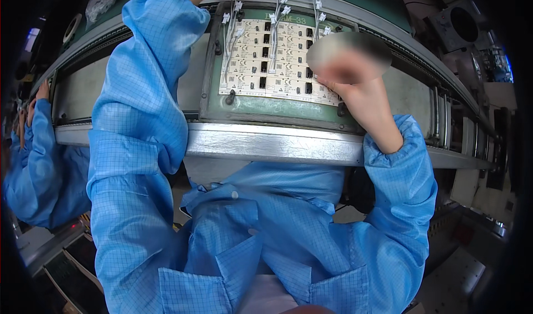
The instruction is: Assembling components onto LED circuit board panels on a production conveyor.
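A panel of white circuit boards [269,64] with black components lies in a green fixture [255,109] in front of me. White cables with small white connectors [286,9] stand up from the boards and reach past the fixture's far edge. My right hand [361,94] is over the panel's right side, its thumb near the boards' edge. A blurred oval patch hides most of its fingers, so whether they hold anything does not show. My left arm [147,64] stretches far forward past the fixture's left side; its hand is beyond the upper edge of the view.
The fixture sits on a conveyor line whose metal front rail [272,142] runs between me and the boards. At the far left another person's blue sleeve [41,147] and hand reach the same line. A clear plastic bag [105,0] lies at the back left.
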`<state>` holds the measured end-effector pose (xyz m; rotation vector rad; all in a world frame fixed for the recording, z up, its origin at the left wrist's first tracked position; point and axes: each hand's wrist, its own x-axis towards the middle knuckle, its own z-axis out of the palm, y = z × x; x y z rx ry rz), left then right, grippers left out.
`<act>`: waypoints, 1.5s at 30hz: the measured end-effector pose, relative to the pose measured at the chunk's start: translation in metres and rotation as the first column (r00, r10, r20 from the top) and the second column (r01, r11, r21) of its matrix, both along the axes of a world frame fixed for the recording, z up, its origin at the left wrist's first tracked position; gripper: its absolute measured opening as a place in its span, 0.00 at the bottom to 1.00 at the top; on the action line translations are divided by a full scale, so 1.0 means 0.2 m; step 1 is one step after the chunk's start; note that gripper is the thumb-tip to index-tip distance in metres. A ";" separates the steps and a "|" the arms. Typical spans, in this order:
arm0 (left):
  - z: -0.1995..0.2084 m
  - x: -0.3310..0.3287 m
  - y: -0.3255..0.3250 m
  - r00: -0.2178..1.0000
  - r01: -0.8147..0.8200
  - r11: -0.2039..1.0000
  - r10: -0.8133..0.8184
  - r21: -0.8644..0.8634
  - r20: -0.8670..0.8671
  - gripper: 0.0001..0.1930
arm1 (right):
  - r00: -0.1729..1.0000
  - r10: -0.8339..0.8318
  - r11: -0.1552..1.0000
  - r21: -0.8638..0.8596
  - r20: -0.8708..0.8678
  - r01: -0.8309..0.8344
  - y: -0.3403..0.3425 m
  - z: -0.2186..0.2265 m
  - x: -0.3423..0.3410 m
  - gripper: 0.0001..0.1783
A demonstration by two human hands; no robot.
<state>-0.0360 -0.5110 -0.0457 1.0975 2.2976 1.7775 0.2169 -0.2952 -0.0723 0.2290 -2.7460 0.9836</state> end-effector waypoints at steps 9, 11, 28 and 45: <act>0.14 0.41 -0.09 0.995 0.031 0.999 -0.029 0.016 -0.099 0.14 | 0.962 -0.017 0.985 0.160 -0.273 0.063 0.04 0.05 -0.01 0.04; 0.14 0.52 -0.13 0.999 0.023 0.999 -0.024 -0.027 -0.024 0.16 | 0.952 0.014 0.987 0.159 -0.307 0.036 0.01 0.05 -0.01 0.05; 0.09 0.66 -0.18 0.976 -0.031 0.998 0.019 -0.051 -0.218 0.06 | 0.963 0.175 0.889 0.454 -0.205 -0.065 -0.03 0.08 0.03 0.06; 0.09 0.73 -0.17 0.948 -0.021 0.998 -0.001 -0.064 -0.318 0.06 | 0.988 0.014 0.946 0.323 -0.156 0.038 -0.03 0.04 0.06 0.05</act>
